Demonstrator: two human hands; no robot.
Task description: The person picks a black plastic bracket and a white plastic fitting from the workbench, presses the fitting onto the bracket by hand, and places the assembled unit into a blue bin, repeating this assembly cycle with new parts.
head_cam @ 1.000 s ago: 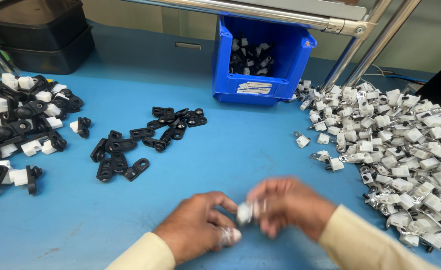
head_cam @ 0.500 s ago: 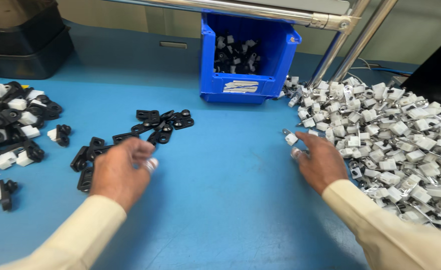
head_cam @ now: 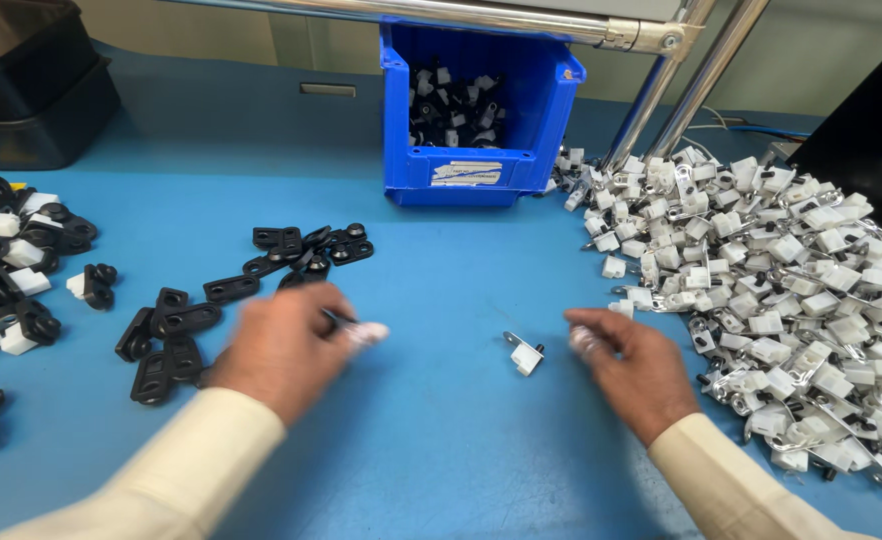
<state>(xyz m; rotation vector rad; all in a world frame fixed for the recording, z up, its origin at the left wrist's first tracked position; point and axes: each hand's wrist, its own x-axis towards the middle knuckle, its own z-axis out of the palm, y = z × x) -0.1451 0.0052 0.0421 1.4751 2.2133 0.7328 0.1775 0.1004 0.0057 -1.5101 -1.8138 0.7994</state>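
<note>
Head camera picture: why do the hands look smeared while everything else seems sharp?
In the head view, motion blur smears the left hand and right hand; the black brackets beside the left hand blur slightly, while the blue bin and white clip pile are crisp under even light.

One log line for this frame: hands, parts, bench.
left hand: over black brackets | right hand: beside white clip, near clip pile | blue bin: behind

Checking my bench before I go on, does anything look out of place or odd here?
One white-and-metal part lies alone on the blue table, between the left hand and right hand, apart from the big white pile. Nothing looks spilled or damaged.
</note>
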